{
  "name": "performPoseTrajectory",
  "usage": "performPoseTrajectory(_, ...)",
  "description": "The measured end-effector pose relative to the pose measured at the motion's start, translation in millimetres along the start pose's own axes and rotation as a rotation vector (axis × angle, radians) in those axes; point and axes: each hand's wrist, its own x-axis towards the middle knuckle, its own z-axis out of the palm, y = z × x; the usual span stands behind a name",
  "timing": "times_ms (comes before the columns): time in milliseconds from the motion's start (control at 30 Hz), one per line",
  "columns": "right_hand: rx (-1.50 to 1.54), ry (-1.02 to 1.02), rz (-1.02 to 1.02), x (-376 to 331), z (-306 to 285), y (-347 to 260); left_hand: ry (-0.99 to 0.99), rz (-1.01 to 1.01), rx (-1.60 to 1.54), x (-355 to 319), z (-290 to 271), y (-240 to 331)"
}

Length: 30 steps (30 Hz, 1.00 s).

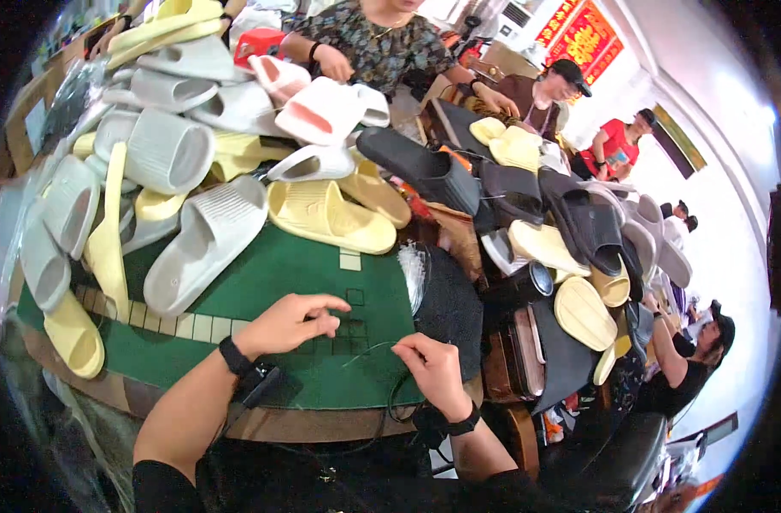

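Observation:
Over the green mat, my left hand is open, its index finger stretched out and its thumb apart, holding nothing that I can see. My right hand pinches one end of a thin pale strand near the mat's right front part. The strand's free end points toward my left hand; its exact kind is too small to tell. Beneath and between the hands, several dark square outlines show on the mat. A yellow slipper and a grey slipper lie beyond my left hand.
Grey, white and yellow slippers are heaped at the far left. Pale square tiles form a row on the mat. Clear thin strands lie bundled at its right edge. More slippers cover the right side. Several people sit or stand around.

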Motion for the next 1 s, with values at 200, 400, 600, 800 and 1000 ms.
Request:
performPoseTrajectory(200,-0.162,0.056,-0.258,13,7,-1,-0.272,0.059,-0.058,-5,13,17)
performPoseTrajectory(400,-0.197,0.042,-0.424,19,19,-14,-0.329,0.141,0.163,-2,24,15)
performPoseTrajectory(600,-0.299,0.046,-0.447,14,13,-15,-0.227,0.015,-0.019,-6,27,25)
performPoseTrajectory(800,-0.295,0.105,-0.411,9,-25,-20,-0.187,-0.027,-0.013,-3,25,20)
performPoseTrajectory(1000,-0.212,0.288,-0.073,11,-119,-45,-0.185,-0.018,-0.048,-7,25,15)
